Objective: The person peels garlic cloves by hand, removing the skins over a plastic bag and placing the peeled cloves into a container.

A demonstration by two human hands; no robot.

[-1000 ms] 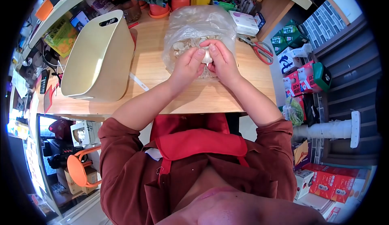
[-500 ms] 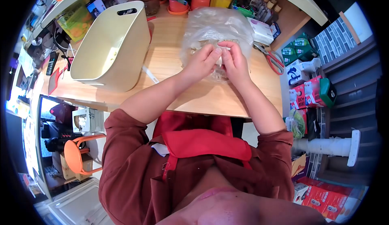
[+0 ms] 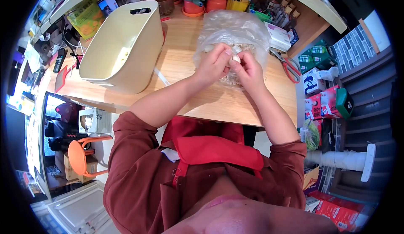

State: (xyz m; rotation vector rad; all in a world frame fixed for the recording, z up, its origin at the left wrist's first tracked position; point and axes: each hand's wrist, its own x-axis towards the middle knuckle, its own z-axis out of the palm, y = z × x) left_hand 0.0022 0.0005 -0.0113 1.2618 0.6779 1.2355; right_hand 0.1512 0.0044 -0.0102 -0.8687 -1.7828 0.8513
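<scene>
Shifted lower relative to the left hand point(image 3: 215, 64), the right hand point(image 3: 251, 71) shares its closed pinch on pale garlic point(image 3: 236, 58).

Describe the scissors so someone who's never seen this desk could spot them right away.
On the light wood-grain desk, find the big, crumpled, translucent plastic bag. Just to its right, on the near side of a white rectangular pack, lie the red-handled metal scissors. Their bright red loops set them apart from the pale bag and pack.

Glossy, wrinkled plastic bag point(image 3: 235, 28)
</scene>
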